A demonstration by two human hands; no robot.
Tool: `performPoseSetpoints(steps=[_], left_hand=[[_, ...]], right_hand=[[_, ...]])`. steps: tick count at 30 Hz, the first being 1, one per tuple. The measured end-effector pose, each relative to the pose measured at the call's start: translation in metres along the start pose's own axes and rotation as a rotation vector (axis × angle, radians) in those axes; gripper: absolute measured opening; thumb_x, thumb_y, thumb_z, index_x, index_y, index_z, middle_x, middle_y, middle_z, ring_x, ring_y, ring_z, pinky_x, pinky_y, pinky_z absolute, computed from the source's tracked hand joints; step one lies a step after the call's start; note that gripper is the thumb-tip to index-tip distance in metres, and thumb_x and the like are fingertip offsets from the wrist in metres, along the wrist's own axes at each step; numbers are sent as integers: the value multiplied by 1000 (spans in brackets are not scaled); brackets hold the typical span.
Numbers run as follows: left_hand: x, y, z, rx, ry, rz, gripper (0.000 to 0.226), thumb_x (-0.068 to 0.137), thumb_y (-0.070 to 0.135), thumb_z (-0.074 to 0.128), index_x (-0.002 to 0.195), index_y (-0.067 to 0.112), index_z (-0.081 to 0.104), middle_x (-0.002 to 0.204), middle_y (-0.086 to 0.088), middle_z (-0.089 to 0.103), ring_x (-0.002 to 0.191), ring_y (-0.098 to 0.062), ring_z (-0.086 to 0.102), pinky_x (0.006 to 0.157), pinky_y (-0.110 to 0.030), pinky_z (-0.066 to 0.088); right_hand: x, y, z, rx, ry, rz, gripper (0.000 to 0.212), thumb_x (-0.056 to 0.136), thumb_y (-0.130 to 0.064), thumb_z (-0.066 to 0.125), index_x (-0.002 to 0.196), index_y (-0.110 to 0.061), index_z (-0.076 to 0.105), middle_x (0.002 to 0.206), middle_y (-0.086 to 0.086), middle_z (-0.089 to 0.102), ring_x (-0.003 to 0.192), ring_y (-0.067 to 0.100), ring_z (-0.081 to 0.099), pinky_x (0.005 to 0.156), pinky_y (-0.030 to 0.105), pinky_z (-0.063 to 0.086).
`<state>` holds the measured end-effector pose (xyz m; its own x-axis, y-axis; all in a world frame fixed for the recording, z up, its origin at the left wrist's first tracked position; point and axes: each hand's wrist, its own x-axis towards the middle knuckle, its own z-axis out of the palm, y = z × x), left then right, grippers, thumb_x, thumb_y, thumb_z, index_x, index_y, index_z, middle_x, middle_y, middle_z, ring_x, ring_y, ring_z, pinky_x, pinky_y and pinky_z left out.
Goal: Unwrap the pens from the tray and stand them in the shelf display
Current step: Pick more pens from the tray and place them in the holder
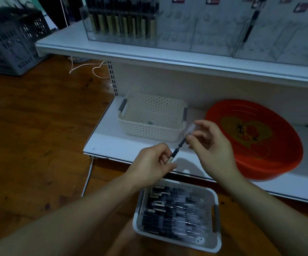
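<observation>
- Head view: left hand [154,159] pinches pen [177,149] at frame centre; right hand [209,143] pinches its clear wrapper [191,128].
- Light, stiff, slippery (likely); grip barrel, pull sleeve's end.

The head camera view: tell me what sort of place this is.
Probably a stationery shop or stockroom. White retail shelving carries a clear display case with upright pens, product cards hang behind it, and a white basket full of wrapped pens sits on the wooden floor below the person's hands.
</observation>
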<state>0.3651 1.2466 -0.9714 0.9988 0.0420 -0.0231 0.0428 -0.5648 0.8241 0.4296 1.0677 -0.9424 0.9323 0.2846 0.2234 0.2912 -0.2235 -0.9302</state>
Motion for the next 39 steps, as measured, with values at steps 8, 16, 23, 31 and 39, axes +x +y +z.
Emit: performPoseSetpoints(steps=[8,16,23,31,39], left_hand=[[7,47,-26,-27,159,124,31,87,24,78,81,34,49,74,7,52,67,-7,50,63,-15,42],[25,92,-74,14,473,415,16,89,29,74,101,26,64,84,13,61,80,-6,59,67,-18,47],[52,121,-121,193,737,563,27,98,33,57,114,13,67,106,4,63,103,-11,58,88,-25,49],[86,131,-151,519,881,463,38,93,37,58,121,12,66,118,-4,61,115,-22,52,95,-35,44],[94,125,-148,580,893,406,41,90,36,58,121,11,66,119,-6,60,117,-26,52,97,-42,45]], right_hand=[[26,-58,-4,-40,52,-138,45,90,-18,76,126,-32,53,89,-9,73,87,11,72,83,44,60],[66,-140,-16,-8,125,-377,45,93,-18,73,127,-36,49,91,-2,71,90,14,73,82,44,61],[111,-204,-32,-31,272,-604,40,96,-16,68,127,-23,44,88,0,72,84,14,73,80,36,61],[179,-238,-23,-85,358,-560,40,95,-18,67,129,-24,48,92,-1,70,84,11,71,80,40,61],[205,-237,-5,-261,260,-514,42,99,-16,62,136,-27,46,93,-4,65,86,11,67,84,39,59]])
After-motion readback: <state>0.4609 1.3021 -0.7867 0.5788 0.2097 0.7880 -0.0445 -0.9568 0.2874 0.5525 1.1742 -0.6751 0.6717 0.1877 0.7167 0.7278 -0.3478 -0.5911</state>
